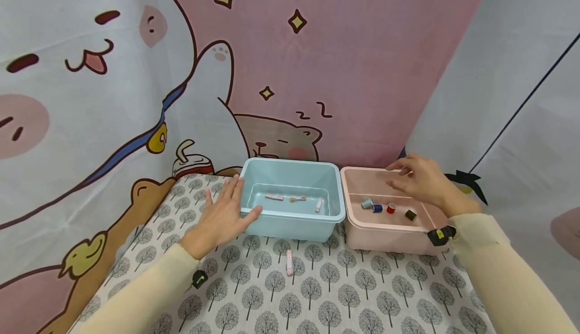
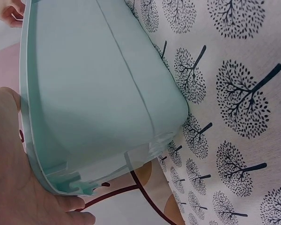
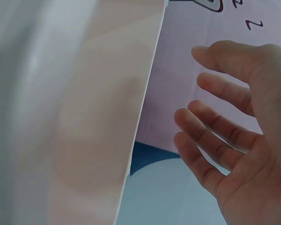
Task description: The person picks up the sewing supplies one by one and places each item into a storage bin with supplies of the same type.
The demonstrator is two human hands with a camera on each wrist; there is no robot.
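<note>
My left hand point(image 1: 222, 219) rests against the left rim of a light-blue plastic bin point(image 1: 290, 227), fingers straight and spread. In the left wrist view that hand point(image 2: 18, 173) lies along the bin's rim. Inside the bin are three small strips: two patterned strips point(image 1: 274, 198) and a whitish one point(image 1: 319, 205). My right hand point(image 1: 421, 180) hovers over a pink bin point(image 1: 389, 238), its fingers loosely bent and holding nothing; the right wrist view shows the bare palm. Light-blue point(image 1: 367, 203), dark-blue point(image 1: 377, 208), red point(image 1: 391, 208) and dark-green point(image 1: 410, 215) thread spools lie in the pink bin.
A small pink-and-white strip point(image 1: 289, 263) lies on the tree-print tablecloth point(image 1: 254, 298) in front of the blue bin. The bins stand side by side. Behind them hangs a cartoon-print curtain point(image 1: 362, 72).
</note>
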